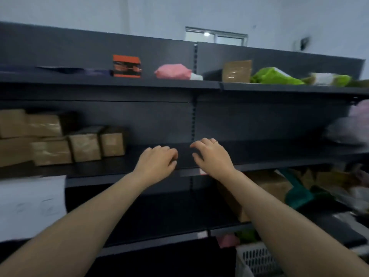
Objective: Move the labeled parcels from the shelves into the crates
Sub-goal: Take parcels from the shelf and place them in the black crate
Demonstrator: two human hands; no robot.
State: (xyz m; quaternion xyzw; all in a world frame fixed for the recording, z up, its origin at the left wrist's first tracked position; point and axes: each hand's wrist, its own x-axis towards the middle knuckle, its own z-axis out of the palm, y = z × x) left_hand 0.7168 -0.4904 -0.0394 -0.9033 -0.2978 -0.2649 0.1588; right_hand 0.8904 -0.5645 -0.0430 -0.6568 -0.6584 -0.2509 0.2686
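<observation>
A black flat parcel [185, 156], hard to make out against the dark middle shelf [269, 165], sits between my two hands. My left hand [157, 160] has its fingers curled on the parcel's left edge. My right hand [211, 154], with a ring on one finger, curves around its right edge. On the top shelf are an orange box [126, 65], a pink bag [173, 71], a brown box [237, 71] and green bags [275, 76]. A white slatted crate [257, 258] shows at the bottom right, partly behind my right forearm.
Several cardboard boxes [85, 144] are stacked at the left of the middle shelf. A large white parcel [32, 204] is at the lower left. On the lower right shelf lie a brown box [275, 186] and a teal bag [297, 194]. Pale bags [347, 132] sit far right.
</observation>
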